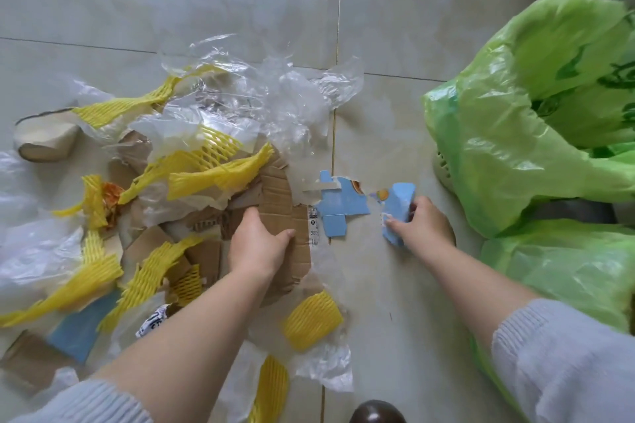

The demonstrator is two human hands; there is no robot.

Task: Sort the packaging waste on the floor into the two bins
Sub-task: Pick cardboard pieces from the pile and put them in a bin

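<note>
Nearest the camera, two bare forearms in pale knitted sleeves (567, 354) reach down over a tiled floor (395, 113). The left hand (257, 245) clenches around the edge of a curved strip of brown corrugated cardboard (276, 197), thumb on top, at the near edge of the waste pile. The right hand (426, 223) grips a folded piece of light blue carton (398, 209), fingers curled over its far side and thumb pressed on the near face; it sits on the floor just beside a flattened blue carton piece (338, 204). To the left spreads the pile: yellow foam netting (213, 172), torn cardboard and crumpled clear plastic film (288, 96). Further right stand two bins lined with green plastic bags (515, 134); the nearer one (563, 271) is close to the right forearm. Their contents cannot be seen.
</note>
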